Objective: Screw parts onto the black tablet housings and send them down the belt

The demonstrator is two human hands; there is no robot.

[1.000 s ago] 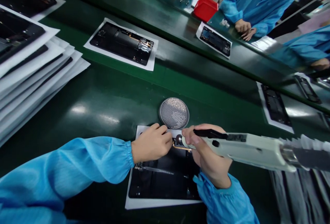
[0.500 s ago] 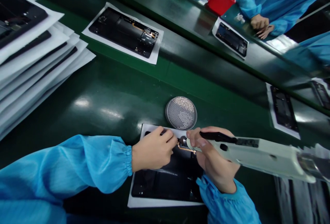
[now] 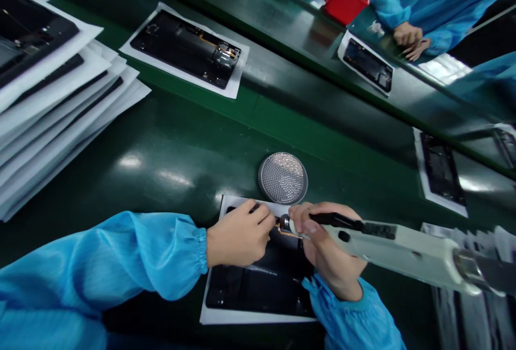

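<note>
My right hand (image 3: pixel 332 248) is wrapped round a pale green electric screwdriver (image 3: pixel 395 242), which lies slanted with its tip pointing left. That tip is over the top part of a black tablet-like panel (image 3: pixel 258 288) on a white sheet (image 3: pixel 226 319). At the same spot my left hand (image 3: pixel 239 234) rests on the panel with its fingers curled and pressed together; what they hold, if anything, is hidden. A thin orange flex cable (image 3: pixel 288 230) shows between the hands. Just beyond them stands a round grey dish (image 3: pixel 283 179) with a dimpled, perforated top.
Stacked panels on white sheets (image 3: pixel 72 119) rise at the left; another stack (image 3: pixel 463 307) is at right. On the conveyor (image 3: pixel 282 81) lie an open panel (image 3: pixel 183 46) and another panel (image 3: pixel 442 170). Across it are a red bin (image 3: pixel 347 0) and a co-worker's hands (image 3: pixel 411 38).
My right hand and the screwdriver have shifted slightly left, and its rear end has dipped. My left hand stays put. Panels on the near lane have slid left; the far-lane one has moved right.
</note>
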